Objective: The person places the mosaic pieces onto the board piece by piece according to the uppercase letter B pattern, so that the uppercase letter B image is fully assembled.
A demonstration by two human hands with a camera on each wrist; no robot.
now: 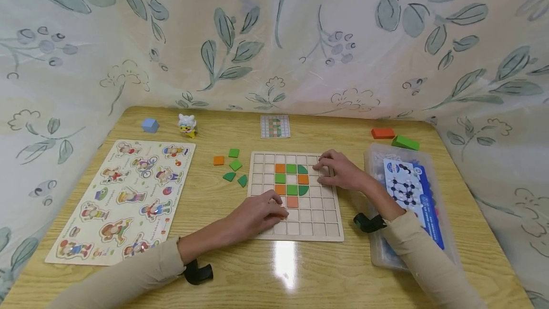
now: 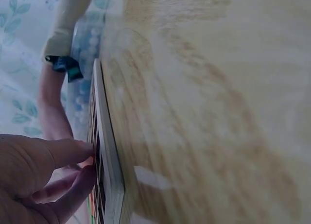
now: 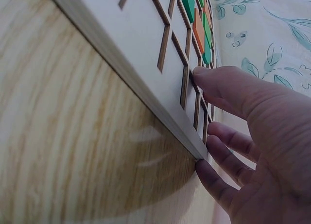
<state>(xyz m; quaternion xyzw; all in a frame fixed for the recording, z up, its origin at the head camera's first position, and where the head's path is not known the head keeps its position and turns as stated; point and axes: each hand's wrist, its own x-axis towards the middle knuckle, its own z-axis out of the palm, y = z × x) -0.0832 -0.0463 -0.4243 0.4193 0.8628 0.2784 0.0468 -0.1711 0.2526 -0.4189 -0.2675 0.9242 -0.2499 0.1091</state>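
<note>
- The small orange piece (image 2: 87,161) is at the lower left part of the pattern, over the board; its shape is mostly hidden by the fingers.
- The left hand (image 1: 257,213) pinches this piece between thumb and finger, so these two tips stand almost together.
- The pale wooden square board with grid (image 1: 319,216) lies flat below both hands; on it sit orange squares (image 1: 280,169), light green squares (image 1: 291,169) and dark green quarter-round pieces (image 1: 303,190); one salmon-orange square (image 1: 292,201) is just beside the left fingertips.
- The right hand (image 1: 340,171) is at the right edge of the board; its fingers are apart and softly bent, and it has hold of nothing.
- Left of the board lie loose orange and green pieces (image 1: 235,165), near one another.
- Behind the board lies a small printed pattern card (image 1: 275,127).
- Farther left is a pale puzzle board with cartoon figures (image 1: 143,180); behind it stand a blue block (image 1: 150,125) and a white-and-yellow figurine (image 1: 187,125).
- To the right, under the right forearm, is a clear plastic box with blue label (image 1: 411,204); behind it are a red block (image 1: 383,133) and a green block (image 1: 405,142) – all on the wood-grain table (image 1: 240,280), before a leaf-printed cloth (image 1: 274,37).
</note>
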